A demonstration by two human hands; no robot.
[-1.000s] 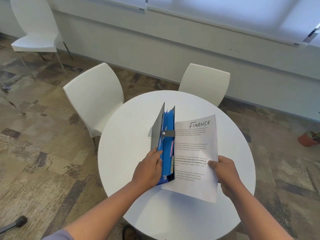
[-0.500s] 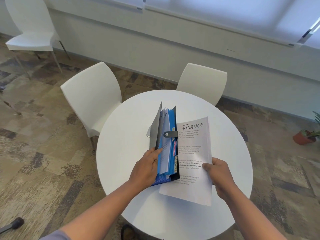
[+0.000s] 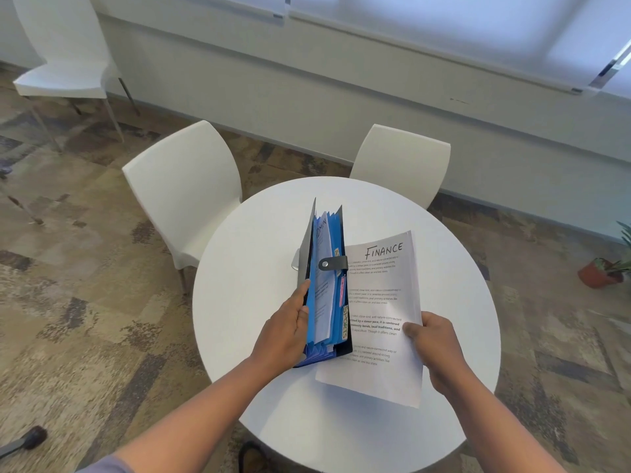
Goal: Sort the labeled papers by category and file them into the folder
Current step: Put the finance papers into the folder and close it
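Since a second ago the folder [image 3: 326,295] has fanned wider, and now a sheet headed ADMIN shows among the blue dividers, with a SPORTS tab down near the front. Left hand [image 3: 285,331] grips the folder's near end, thumb up along the grey cover and fingers tucked into the pockets, propping it on edge on the table [image 3: 239,319]. Right hand [image 3: 432,344] pinches the FINANCE paper [image 3: 379,322] at its right edge, thumb on top, the other fingers hidden beneath. That paper is held just beside the folder on the right, its left edge slipping behind the black back cover, not yet in any pocket. My read: the step in hand is hunting for the finance slot. Watch the risks here: several tabs are too small to read, so the paper could land in the wrong section; one-edge pinching lets it sag and catch or crease on the dividers; and the strap [image 3: 333,263] lying across the opening could snag it. If the left hand slackens, the pockets may spring together. Underneath, a round white table, two white chairs [image 3: 184,196] tucked at its far side, a third off to the left, patterned carpet, a pale wall with blinds, and a potted plant [image 3: 604,271] at right.
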